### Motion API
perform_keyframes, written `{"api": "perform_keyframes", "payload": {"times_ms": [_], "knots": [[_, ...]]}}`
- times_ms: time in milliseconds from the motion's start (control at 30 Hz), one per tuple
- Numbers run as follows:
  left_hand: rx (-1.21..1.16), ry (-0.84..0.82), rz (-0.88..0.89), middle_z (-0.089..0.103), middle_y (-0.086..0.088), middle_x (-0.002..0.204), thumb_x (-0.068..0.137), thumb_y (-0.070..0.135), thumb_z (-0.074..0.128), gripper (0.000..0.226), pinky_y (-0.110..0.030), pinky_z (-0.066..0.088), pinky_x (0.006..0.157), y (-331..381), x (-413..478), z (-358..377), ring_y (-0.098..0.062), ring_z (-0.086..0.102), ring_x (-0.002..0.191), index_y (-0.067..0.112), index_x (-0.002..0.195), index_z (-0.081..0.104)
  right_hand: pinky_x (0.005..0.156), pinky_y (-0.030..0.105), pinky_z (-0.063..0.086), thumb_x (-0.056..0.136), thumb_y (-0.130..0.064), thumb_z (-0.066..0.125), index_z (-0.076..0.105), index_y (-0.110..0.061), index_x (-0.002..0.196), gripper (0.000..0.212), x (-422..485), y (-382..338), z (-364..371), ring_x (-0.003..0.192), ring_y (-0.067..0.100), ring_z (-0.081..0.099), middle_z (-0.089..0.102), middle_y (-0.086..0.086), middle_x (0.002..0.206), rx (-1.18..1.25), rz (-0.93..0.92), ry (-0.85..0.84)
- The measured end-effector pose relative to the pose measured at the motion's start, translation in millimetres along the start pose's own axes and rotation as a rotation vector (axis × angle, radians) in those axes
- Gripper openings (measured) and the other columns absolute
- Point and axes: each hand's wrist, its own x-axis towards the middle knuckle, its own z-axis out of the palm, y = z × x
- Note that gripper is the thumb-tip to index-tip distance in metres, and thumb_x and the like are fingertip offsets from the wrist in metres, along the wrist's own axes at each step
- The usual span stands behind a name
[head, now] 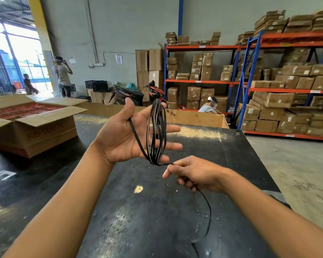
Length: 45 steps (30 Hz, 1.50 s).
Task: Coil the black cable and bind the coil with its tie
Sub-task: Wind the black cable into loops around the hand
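The black cable [156, 131] is wound in several long loops around my left hand [123, 133], running from the raised index finger down to the little finger. That hand is held palm up above the table, fingers spread. A strand leaves the bottom of the loops and passes into my right hand [192, 174], which pinches it just right of the coil. The loose tail [209, 213] hangs from under the right hand down to the dark table top [138, 220]. I cannot see a tie.
An open cardboard box [32, 127] filled with red packs stands on the table at the left. A large low carton [194, 118] lies beyond the table's far edge. Shelves of boxes [268, 81] stand at the right. People and a motorbike [136, 94] are far behind.
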Motion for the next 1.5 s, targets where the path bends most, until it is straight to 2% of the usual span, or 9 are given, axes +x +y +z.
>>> {"api": "perform_keyframes", "payload": {"times_ms": [400, 600, 700, 800, 1000, 1100, 1233, 1400, 1500], "knots": [[-0.004, -0.063, -0.235, 0.017, -0.02, 0.16, 0.084, 0.072, 0.031, 0.079, -0.067, 0.037, 0.099, -46, -1, 15, -0.058, 0.017, 0.137, 0.035, 0.153, 0.021, 0.051, 0.021, 0.036, 0.076, -0.027, 0.077, 0.079, -0.013, 0.089, 0.02, -19, -38, -102, 0.055, 0.006, 0.041, 0.054, -0.004, 0.062, -0.134, 0.096, -0.016], [0.096, -0.018, -0.396, 0.018, -0.019, 0.161, 0.081, 0.076, 0.029, 0.074, -0.07, 0.032, 0.101, -65, 16, 15, -0.059, 0.019, 0.138, 0.042, 0.147, 0.034, 0.041, 0.02, 0.035, 0.071, -0.034, 0.084, 0.079, -0.009, 0.08, 0.028, -21, -67, -106, 0.054, 0.01, 0.045, 0.066, 0.0, 0.069, -0.407, -0.016, 0.342], [0.114, 0.089, -0.443, 0.03, -0.013, 0.157, 0.081, 0.076, 0.025, 0.07, -0.07, 0.032, 0.101, -73, 23, 7, -0.053, 0.031, 0.138, 0.045, 0.14, 0.045, 0.051, 0.025, 0.045, 0.073, -0.03, 0.083, 0.078, -0.009, 0.077, 0.021, -24, -77, -98, 0.062, 0.013, 0.056, 0.07, 0.003, 0.073, -0.462, -0.106, 0.406], [0.067, 0.194, -0.382, 0.028, -0.015, 0.157, 0.082, 0.075, 0.025, 0.069, -0.066, 0.038, 0.098, -74, 27, -6, -0.052, 0.042, 0.131, 0.04, 0.135, 0.053, 0.061, 0.026, 0.048, 0.079, -0.025, 0.079, 0.079, -0.007, 0.077, 0.017, -27, -83, -84, 0.071, 0.013, 0.063, 0.072, 0.003, 0.074, -0.486, -0.19, 0.474], [0.013, 0.358, -0.212, 0.049, -0.021, 0.127, 0.086, 0.074, 0.021, 0.073, -0.068, 0.038, 0.098, -68, 41, -24, -0.052, 0.054, 0.117, 0.032, 0.134, 0.056, 0.033, 0.017, 0.035, 0.09, -0.005, 0.058, 0.077, -0.001, 0.083, 0.02, -33, -76, -51, 0.046, 0.012, 0.047, 0.07, 0.012, 0.07, -0.489, -0.199, 0.478], [-0.005, 0.423, -0.152, 0.058, -0.02, 0.117, 0.087, 0.074, 0.017, 0.078, -0.067, 0.041, 0.094, -61, 48, -26, -0.052, 0.052, 0.115, 0.026, 0.136, 0.053, 0.045, 0.024, 0.046, 0.09, -0.007, 0.059, 0.076, -0.007, 0.083, 0.019, -32, -64, -34, 0.056, 0.014, 0.058, 0.073, 0.011, 0.075, -0.473, -0.225, 0.523], [-0.044, 0.476, -0.095, 0.05, -0.025, 0.136, 0.088, 0.074, 0.013, 0.085, -0.071, 0.038, 0.096, -56, 56, -26, -0.051, 0.048, 0.12, 0.017, 0.145, 0.038, 0.066, 0.034, 0.055, 0.089, -0.016, 0.061, 0.076, -0.011, 0.077, 0.02, -28, -43, -16, 0.069, 0.02, 0.067, 0.073, 0.004, 0.071, -0.529, -0.321, 0.732], [-0.093, 0.467, -0.019, 0.07, -0.018, 0.102, 0.091, 0.071, 0.011, 0.08, -0.057, 0.058, 0.073, -53, 62, -20, -0.034, 0.07, 0.091, 0.011, 0.132, 0.044, 0.073, 0.041, 0.055, 0.086, -0.014, 0.06, 0.075, -0.009, 0.085, 0.016, -28, -31, 1, 0.082, 0.026, 0.064, 0.073, 0.008, 0.084, -0.591, -0.415, 0.856], [-0.089, 0.471, 0.001, 0.067, -0.018, 0.102, 0.09, 0.072, 0.012, 0.08, -0.059, 0.056, 0.079, -53, 64, -22, -0.035, 0.068, 0.093, 0.013, 0.137, 0.041, 0.073, 0.04, 0.054, 0.088, -0.014, 0.061, 0.074, -0.012, 0.09, 0.013, -29, -28, 6, 0.082, 0.025, 0.065, 0.072, 0.006, 0.089, -0.592, -0.454, 0.903]]}}
